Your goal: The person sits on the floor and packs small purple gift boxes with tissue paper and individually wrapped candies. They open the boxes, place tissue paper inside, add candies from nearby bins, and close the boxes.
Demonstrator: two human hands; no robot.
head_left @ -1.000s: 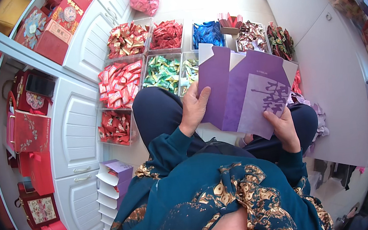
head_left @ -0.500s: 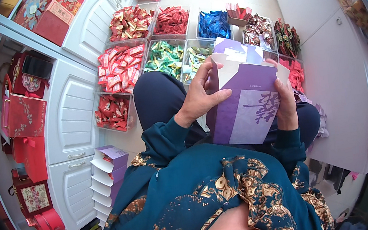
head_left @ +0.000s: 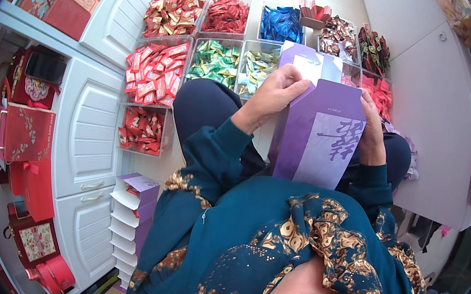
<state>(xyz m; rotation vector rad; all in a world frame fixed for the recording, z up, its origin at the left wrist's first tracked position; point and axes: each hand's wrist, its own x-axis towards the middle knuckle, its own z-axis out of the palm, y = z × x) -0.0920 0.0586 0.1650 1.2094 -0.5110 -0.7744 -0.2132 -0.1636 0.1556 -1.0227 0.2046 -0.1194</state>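
A purple gift box [head_left: 321, 141] with a pale printed panel stands tilted between my knees. Its top is open, with a purple flap raised on the near side and another on the far side, their inner faces white. My left hand [head_left: 277, 95] is closed at the box's upper left edge, thumb and fingers together at the flap. Against the right side, my right hand [head_left: 371, 129] grips the box, its fingers partly hidden behind it. The inside of the box is hidden from view.
Clear bins hold red packets [head_left: 157, 71], green sweets [head_left: 214, 63], blue sweets [head_left: 280, 24] and brown-wrapped sweets [head_left: 338, 38]. A stack of purple and white boxes [head_left: 136, 204] stands left. Shelves at the left carry red gift boxes [head_left: 28, 132] and a dark phone [head_left: 45, 68].
My left hand has moved up and right, from the box's left side to its top edge. The white side flaps no longer stick out. My right hand still grips the right side.
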